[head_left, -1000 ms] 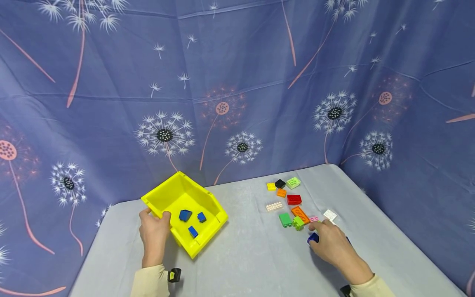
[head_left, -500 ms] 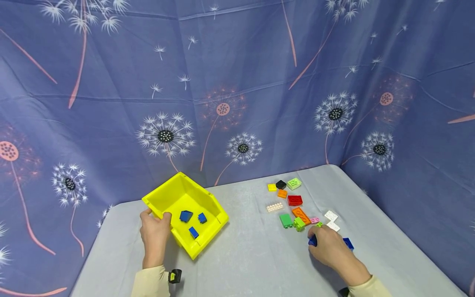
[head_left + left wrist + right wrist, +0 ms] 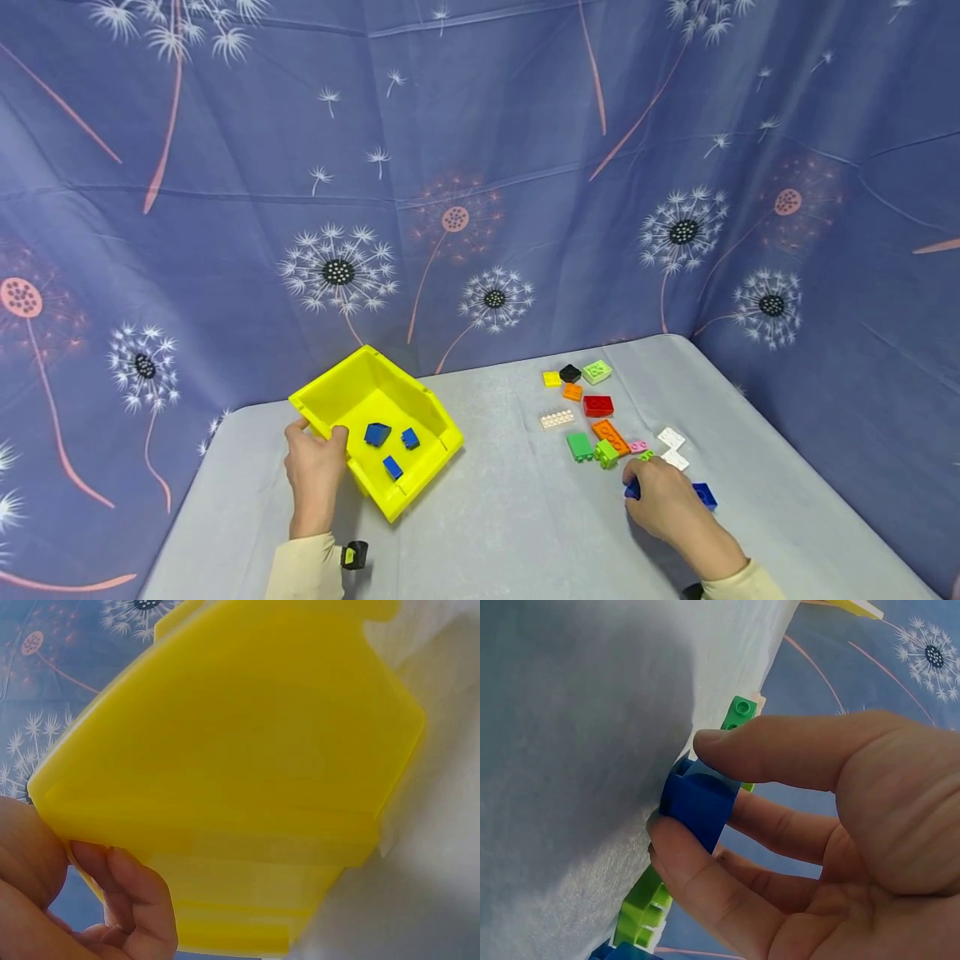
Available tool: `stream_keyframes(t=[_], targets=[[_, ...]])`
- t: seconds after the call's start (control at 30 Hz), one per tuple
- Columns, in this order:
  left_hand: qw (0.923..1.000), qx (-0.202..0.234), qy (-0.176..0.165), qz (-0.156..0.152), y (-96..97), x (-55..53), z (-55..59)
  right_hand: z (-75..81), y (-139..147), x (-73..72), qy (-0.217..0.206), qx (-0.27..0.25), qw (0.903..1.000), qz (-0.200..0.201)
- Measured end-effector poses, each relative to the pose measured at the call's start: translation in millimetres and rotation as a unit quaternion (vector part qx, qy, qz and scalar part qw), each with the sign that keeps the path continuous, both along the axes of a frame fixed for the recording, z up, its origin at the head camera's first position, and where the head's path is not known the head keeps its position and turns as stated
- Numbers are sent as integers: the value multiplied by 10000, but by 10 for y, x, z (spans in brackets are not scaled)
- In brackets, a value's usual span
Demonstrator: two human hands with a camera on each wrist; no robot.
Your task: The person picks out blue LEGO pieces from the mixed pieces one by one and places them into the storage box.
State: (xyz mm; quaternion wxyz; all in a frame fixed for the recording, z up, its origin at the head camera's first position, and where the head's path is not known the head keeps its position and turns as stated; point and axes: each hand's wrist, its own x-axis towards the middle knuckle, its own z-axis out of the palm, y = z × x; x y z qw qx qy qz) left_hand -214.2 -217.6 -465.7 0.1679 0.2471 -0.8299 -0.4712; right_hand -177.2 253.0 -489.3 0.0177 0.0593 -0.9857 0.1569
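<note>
My left hand (image 3: 315, 477) grips the near left rim of a yellow bin (image 3: 358, 408), thumb over the edge and fingers beneath. The bin stands tilted, its opening facing up and right, and three blue bricks (image 3: 377, 434) lie inside. In the left wrist view the bin's outer wall (image 3: 240, 750) fills most of the picture, with curled fingers under its lip. On the right, my right hand (image 3: 670, 502) pinches a blue brick (image 3: 701, 802) between thumb and fingertips, close over the table. Another blue brick (image 3: 703, 496) lies just right of that hand.
Loose bricks spread across the table's right half: a red one (image 3: 597, 406), an orange one (image 3: 611, 437), a green one (image 3: 580, 447), white ones (image 3: 671, 437) and several more. A patterned blue curtain (image 3: 465, 150) hangs behind and at the right of the grey table (image 3: 487, 508).
My right hand has closed its fingers on the blue brick and shifted slightly, uncovering another blue brick and a white one beside it. The left hand and bin stay put.
</note>
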Motion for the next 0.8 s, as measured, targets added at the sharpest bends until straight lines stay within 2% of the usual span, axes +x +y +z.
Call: stream_keyframes(t=[0.4,0.63,0.8], targets=[[10000,-61,-2,50,-6,-39,-20,-5,5,-7,122,10,9999,34],[10000,-52,15,44,-9,-35,-21,19,5,-18,-182,-23,9998,-59],[10000,-39,37,38,-13,-28,-18,42,5,-9,-157,-85,9998,-69]])
